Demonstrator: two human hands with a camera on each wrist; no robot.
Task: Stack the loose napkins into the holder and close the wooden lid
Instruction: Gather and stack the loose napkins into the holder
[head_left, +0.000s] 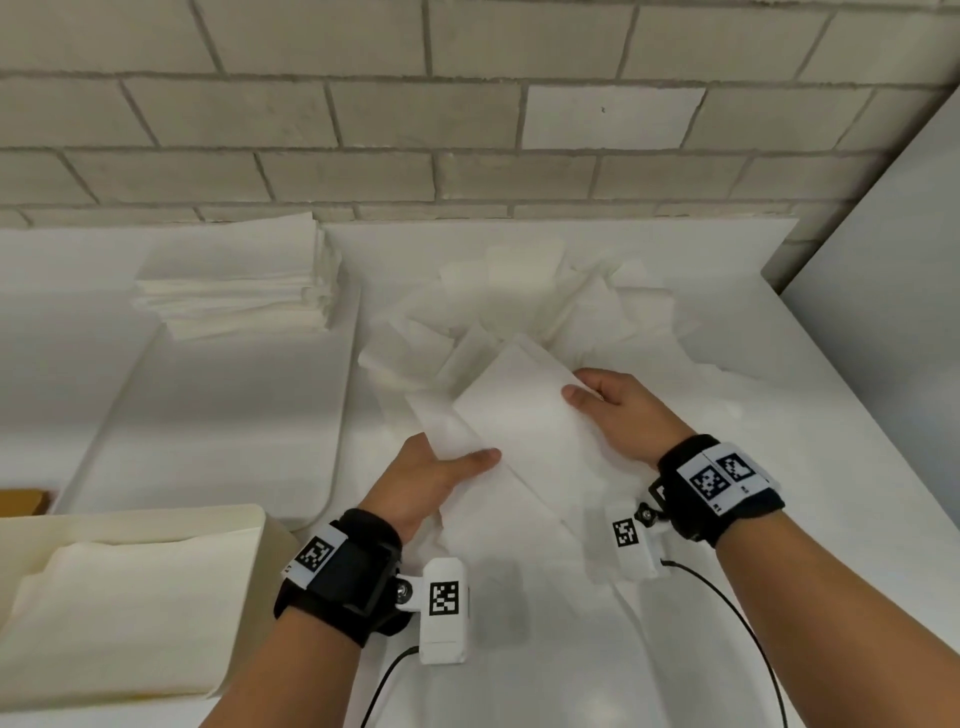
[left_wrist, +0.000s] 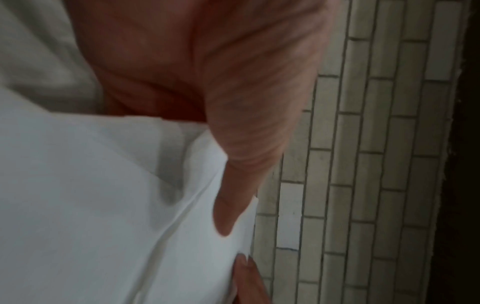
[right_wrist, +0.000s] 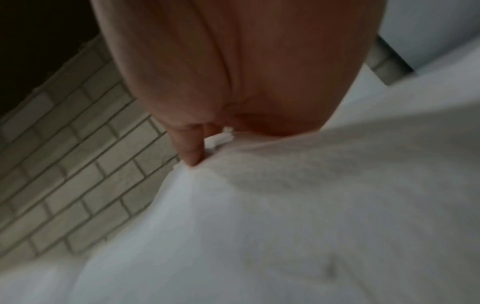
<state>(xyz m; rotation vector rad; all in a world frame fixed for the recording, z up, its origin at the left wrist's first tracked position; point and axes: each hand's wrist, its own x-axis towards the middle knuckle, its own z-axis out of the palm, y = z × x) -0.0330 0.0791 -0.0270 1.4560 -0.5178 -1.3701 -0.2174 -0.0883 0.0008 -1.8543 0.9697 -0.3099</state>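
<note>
Both hands hold a small bundle of white folded napkins (head_left: 524, 415) above the table in the head view. My left hand (head_left: 441, 473) grips its near left edge, thumb on top. My right hand (head_left: 613, 405) grips the far right edge, thumb over the top sheet. In the left wrist view the thumb presses on the napkins (left_wrist: 116, 205). The right wrist view shows a finger at the edge of the napkins (right_wrist: 285, 205). A loose pile of napkins (head_left: 530, 306) lies scattered behind the bundle. The cream holder (head_left: 244, 571) stands at the near left with napkins inside.
A neat stack of folded napkins (head_left: 239, 280) sits at the back left on a white tray (head_left: 218, 426). A brown wooden piece (head_left: 23, 501) peeks out at the left edge. A brick wall (head_left: 467, 130) runs behind the table; a white panel (head_left: 883, 260) stands at right.
</note>
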